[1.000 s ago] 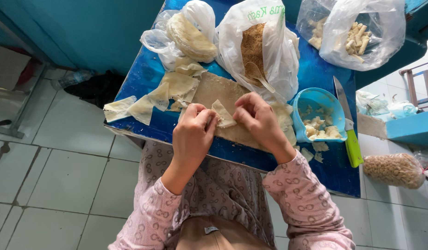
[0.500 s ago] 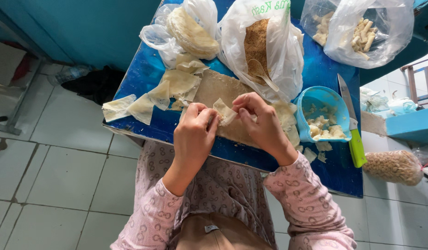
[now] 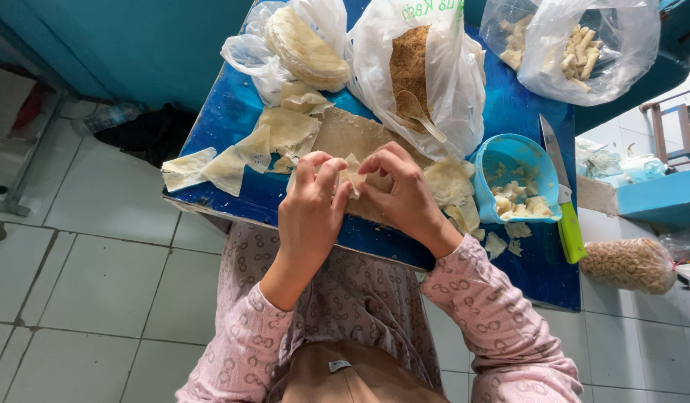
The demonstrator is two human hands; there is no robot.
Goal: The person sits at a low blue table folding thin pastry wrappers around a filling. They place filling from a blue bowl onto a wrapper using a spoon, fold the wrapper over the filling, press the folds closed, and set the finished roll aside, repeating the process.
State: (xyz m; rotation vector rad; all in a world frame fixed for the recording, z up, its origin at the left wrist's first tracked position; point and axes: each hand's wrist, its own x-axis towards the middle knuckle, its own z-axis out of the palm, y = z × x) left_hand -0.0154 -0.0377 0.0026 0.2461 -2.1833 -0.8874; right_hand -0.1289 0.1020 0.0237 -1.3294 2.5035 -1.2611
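Pinching one pale wrapper [image 3: 353,177], left hand [image 3: 311,205] and right hand [image 3: 401,195] curl together.

board [image 3: 345,134]: middle of the worktop [image 3: 509,104]
wrapper sheets [image 3: 233,153]: left of board
crumb bag [image 3: 419,67]: just behind board
bowl [image 3: 513,179]: right of board
knife [image 3: 563,194]: right of board, past the bowl
stick bag [image 3: 576,45]: behind board, far right

Three clear plastic bags: wrappers bag [image 3: 300,45], crumbs bag [image 3: 423,67], sticks bag [image 3: 576,45]; peanut bag [image 3: 628,265] right.
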